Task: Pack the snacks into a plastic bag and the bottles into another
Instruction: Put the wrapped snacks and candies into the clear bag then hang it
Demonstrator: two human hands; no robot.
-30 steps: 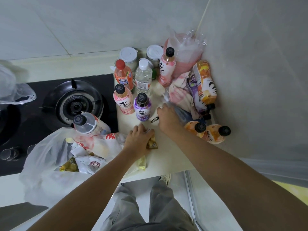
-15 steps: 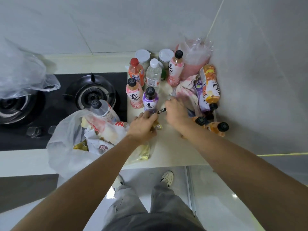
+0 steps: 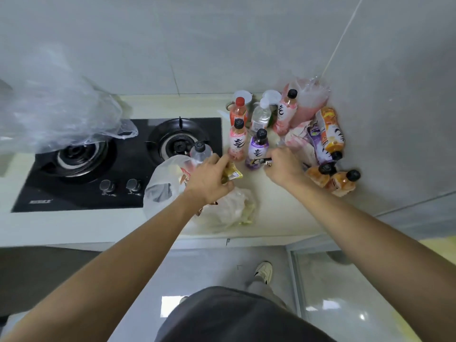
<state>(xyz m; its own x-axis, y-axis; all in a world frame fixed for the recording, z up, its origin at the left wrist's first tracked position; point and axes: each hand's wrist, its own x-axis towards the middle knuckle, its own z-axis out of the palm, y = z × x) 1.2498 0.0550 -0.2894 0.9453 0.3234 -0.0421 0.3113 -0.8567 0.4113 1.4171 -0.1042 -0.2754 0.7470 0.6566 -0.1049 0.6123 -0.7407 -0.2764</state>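
My left hand (image 3: 209, 180) grips a small yellow-green snack packet (image 3: 232, 174), lifted just right of the white plastic bag (image 3: 162, 186) that holds several snack packs. My right hand (image 3: 283, 166) pinches a small black-and-white packet (image 3: 262, 160) in front of the purple bottle (image 3: 256, 148). A pink bottle (image 3: 237, 141) stands beside it, with a red-capped bottle (image 3: 238, 112), a clear bottle (image 3: 261, 117) and a tall pink bottle (image 3: 286, 112) behind. Orange bottles (image 3: 330, 180) lie by the wall, and another orange one (image 3: 332, 132) lies on a crumpled bag.
A black gas stove (image 3: 118, 164) fills the counter's left part, with an empty clear plastic bag (image 3: 56, 112) over its left burner. A clear bottle (image 3: 200, 150) leans at the snack bag's far edge. Two white-lidded jars (image 3: 243, 97) stand at the back wall. The counter's front edge (image 3: 246, 239) drops to the floor.
My left hand has picked the yellow-green packet up off the counter. My right hand has drawn the small black-and-white packet slightly toward me. The view has shifted right.
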